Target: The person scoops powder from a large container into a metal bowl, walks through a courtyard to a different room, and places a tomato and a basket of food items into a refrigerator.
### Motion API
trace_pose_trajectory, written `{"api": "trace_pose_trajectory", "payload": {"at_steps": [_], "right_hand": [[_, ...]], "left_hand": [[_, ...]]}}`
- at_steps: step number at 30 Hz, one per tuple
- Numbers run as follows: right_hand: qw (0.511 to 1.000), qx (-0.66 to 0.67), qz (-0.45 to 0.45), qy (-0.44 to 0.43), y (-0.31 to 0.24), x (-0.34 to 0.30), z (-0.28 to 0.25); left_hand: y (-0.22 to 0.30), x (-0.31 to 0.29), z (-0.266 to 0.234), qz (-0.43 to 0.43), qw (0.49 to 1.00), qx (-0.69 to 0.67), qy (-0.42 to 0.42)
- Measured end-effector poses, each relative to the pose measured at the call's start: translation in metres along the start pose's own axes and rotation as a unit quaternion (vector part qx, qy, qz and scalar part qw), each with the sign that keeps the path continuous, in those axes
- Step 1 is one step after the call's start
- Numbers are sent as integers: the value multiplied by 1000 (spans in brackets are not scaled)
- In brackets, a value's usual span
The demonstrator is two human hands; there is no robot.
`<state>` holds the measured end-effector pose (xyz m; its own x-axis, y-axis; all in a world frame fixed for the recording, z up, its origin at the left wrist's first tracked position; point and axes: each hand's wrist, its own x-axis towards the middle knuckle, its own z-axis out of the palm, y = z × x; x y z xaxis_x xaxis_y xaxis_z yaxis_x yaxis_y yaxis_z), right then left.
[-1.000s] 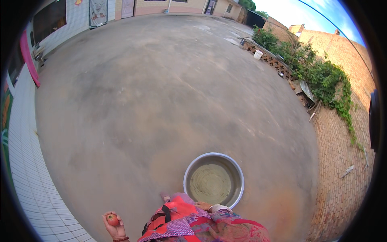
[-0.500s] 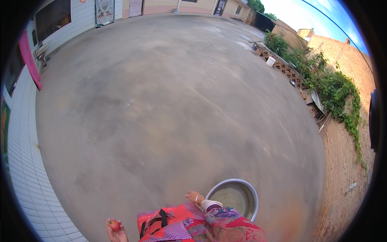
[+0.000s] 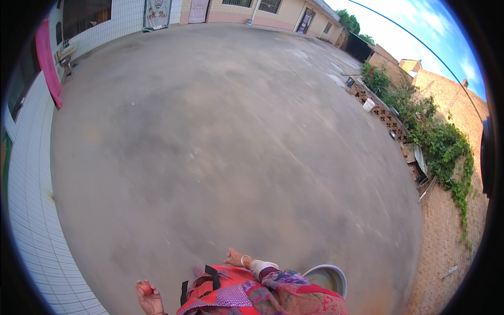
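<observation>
In my left hand, at the lower left, I hold a small red tomato between curled fingers and palm. My right hand is raised in front of my body, above the red and purple-patterned apron, with a white bangle at the wrist. Its fingers are curled in, and no object shows in them. Beside my right sleeve a round metal basin stands on the ground with water in it. My flowered sleeve hides its near part.
A wide concrete yard spreads ahead. White tiling runs along the left, with a pink curtain. Along the right are a brick wall, green plants, a perforated brick edging and a white bucket.
The basin has shifted lower and to the right in view, and my sleeve covers more of it. My right hand has moved left; the tomato stays in my left hand.
</observation>
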<state>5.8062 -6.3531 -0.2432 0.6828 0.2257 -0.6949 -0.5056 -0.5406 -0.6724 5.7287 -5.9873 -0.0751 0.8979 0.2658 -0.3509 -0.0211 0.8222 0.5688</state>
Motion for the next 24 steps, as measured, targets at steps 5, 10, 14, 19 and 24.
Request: {"api": "trace_pose_trajectory", "payload": {"at_steps": [5, 10, 14, 19, 24], "right_hand": [[997, 14, 66, 47, 1, 65, -43], [970, 89, 225, 29, -60, 106, -98], [958, 170, 230, 27, -12, 218, -155], [982, 38, 182, 36, -99, 349, -204], [936, -311, -164, -10, -266, 457, -214]], "left_hand": [[17, 102, 31, 4, 999, 32, -15], [31, 190, 66, 21, 998, 10, 66], [41, 245, 106, 32, 993, -27, 107], [66, 297, 120, 68, 987, -42, 137], [80, 365, 130, 61, 981, -73, 168]]}}
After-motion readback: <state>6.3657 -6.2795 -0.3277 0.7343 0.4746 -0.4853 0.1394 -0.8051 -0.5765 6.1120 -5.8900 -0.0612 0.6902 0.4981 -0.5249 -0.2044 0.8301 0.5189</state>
